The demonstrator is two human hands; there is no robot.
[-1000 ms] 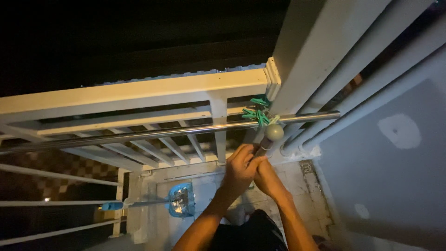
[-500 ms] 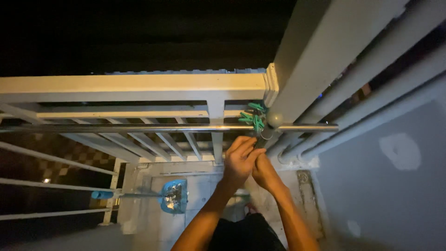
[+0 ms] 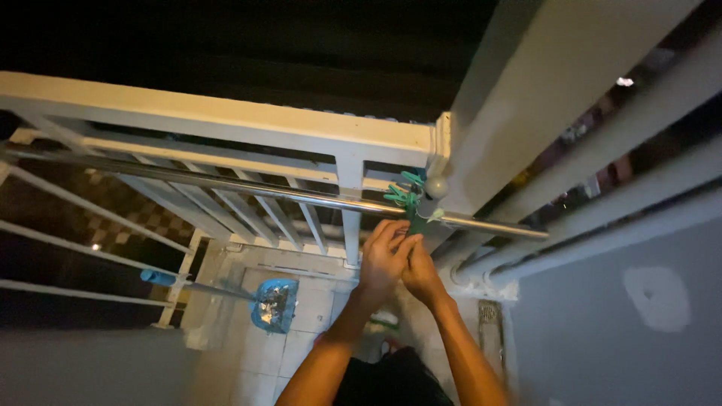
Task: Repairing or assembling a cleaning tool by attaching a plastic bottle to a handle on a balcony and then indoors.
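my left hand (image 3: 385, 254): raised under the metal rod (image 3: 286, 194), fingers curled narrow around something thin just below the green cord knot (image 3: 406, 197); i cannot tell exactly what they pinch.
my right hand (image 3: 421, 272): pressed against my left, just below and to its right, fingers bent; i cannot tell if it grips anything.
relation: the knot sits straight above my fingertips, nearly touching; my left hand is the nearer one.
rod axis: long, running from the left edge of the railing (image 3: 226, 124) across to the post (image 3: 436, 162) on the right.
knot look: green, tangled loops, bound where rod meets post, a pale round knob (image 3: 436, 187) beside it.
below: blue dustpan (image 3: 272, 304) on the tiled floor (image 3: 316, 301).
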